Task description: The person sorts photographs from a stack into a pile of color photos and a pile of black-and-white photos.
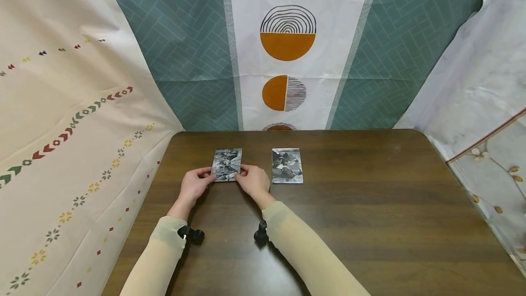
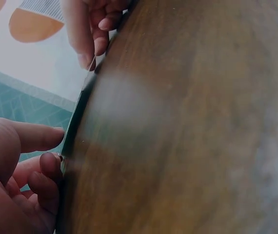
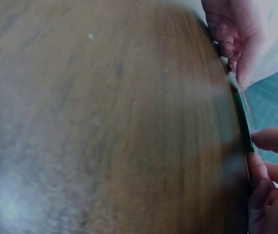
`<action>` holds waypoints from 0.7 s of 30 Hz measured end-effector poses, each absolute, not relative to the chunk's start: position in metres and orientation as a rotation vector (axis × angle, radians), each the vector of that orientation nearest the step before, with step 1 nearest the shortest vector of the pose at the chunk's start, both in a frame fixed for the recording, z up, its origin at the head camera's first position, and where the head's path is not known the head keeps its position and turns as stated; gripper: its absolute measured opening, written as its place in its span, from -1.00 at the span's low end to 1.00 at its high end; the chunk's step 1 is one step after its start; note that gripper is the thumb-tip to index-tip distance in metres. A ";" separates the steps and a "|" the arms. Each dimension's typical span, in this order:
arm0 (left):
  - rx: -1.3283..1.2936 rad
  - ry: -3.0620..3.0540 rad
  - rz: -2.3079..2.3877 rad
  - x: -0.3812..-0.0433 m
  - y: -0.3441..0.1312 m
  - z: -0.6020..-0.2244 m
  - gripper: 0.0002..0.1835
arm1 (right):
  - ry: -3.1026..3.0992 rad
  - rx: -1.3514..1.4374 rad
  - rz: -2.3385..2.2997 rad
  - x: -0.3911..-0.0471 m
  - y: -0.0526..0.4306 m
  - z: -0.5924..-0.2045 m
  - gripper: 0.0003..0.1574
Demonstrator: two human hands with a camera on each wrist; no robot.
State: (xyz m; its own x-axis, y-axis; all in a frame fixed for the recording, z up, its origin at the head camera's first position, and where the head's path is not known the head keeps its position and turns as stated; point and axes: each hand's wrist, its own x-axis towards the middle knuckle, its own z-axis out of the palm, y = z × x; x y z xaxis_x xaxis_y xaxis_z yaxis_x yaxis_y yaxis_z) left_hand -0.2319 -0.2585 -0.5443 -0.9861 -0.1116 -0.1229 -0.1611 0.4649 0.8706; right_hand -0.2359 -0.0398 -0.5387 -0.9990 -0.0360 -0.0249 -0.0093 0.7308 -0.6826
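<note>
A black-and-white photo card (image 1: 227, 164) lies at the back left of the wooden table, its picture facing up. My left hand (image 1: 195, 185) pinches its left edge near the bottom corner, thumb on top and fingers underneath. The opposite edge is pinched in the same way by my right hand (image 1: 255, 181). From the right wrist view the card's thin edge (image 3: 246, 114) appears low over the tabletop; whether it touches the wood I cannot tell. A second black-and-white photo card (image 1: 286, 166) lies flat just right of my right hand, untouched.
The brown wooden table (image 1: 370, 214) has rounded far corners. Behind it hangs a patterned cloth (image 1: 283, 67) with orange half circles, and further cloths hang at the left and right. A small black camera (image 1: 197, 236) is strapped at each wrist.
</note>
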 end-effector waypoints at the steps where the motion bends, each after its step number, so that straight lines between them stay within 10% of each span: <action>1: -0.251 2.660 1.565 -0.232 -0.258 -0.544 -0.55 | 2.895 -0.048 -1.133 -0.236 -0.040 -0.539 -0.44; 21: -0.168 2.771 1.396 -0.232 -0.255 -0.544 -0.42 | 2.949 -0.123 -1.003 -0.239 -0.040 -0.545 -0.36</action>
